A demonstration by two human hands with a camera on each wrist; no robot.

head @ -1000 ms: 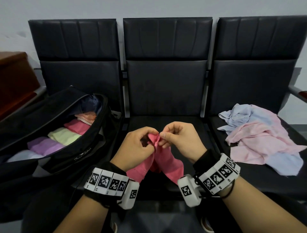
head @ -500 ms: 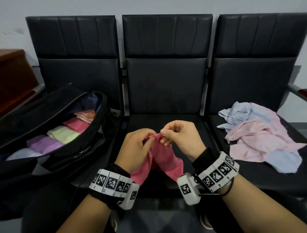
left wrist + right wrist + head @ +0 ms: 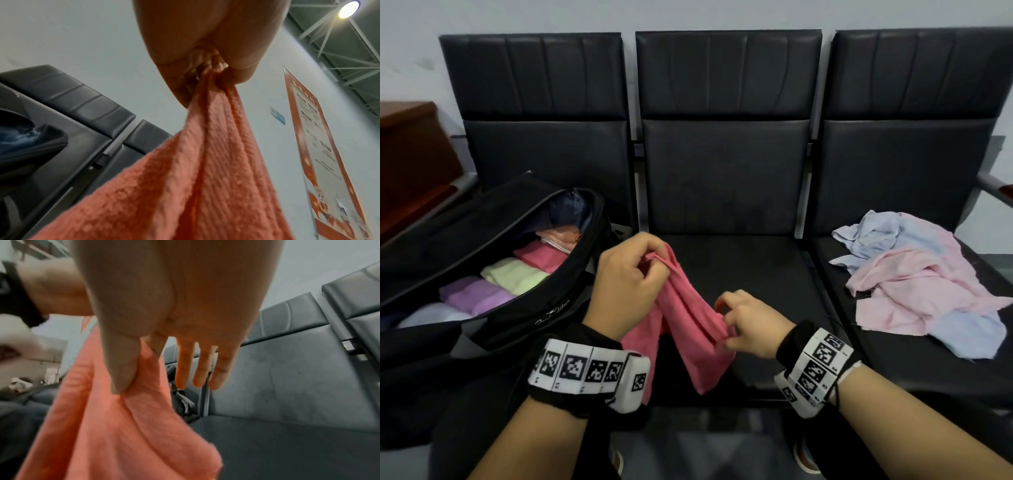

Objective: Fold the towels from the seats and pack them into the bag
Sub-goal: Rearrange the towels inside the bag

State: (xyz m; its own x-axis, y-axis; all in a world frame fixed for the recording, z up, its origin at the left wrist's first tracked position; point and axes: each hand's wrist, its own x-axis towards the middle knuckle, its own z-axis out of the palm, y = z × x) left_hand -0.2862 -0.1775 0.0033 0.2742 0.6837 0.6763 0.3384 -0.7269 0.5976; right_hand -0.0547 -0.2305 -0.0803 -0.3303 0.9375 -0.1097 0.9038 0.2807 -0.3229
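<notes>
A coral-pink towel point(image 3: 688, 318) hangs between my hands over the front of the middle seat point(image 3: 753, 274). My left hand point(image 3: 630, 277) grips its top corner in a closed fist; the left wrist view shows the towel point(image 3: 205, 170) bunched in that left hand point(image 3: 205, 69). Lower and to the right, my right hand point(image 3: 743, 325) pinches the towel's edge; in the right wrist view the thumb and forefinger of the right hand point(image 3: 135, 369) hold the towel point(image 3: 115, 426), the other fingers straight. The open black bag point(image 3: 482, 308) on the left seat holds several folded towels point(image 3: 517, 274).
A loose heap of pale pink and light blue towels point(image 3: 921, 281) lies on the right seat. A brown wooden cabinet point(image 3: 410, 161) stands left of the bag. A seat armrest point(image 3: 996, 188) juts out at far right.
My hands were together at the towel's top edge. The left hand has lifted to the left with its corner, and the right hand has slid down the edge to the lower right.
</notes>
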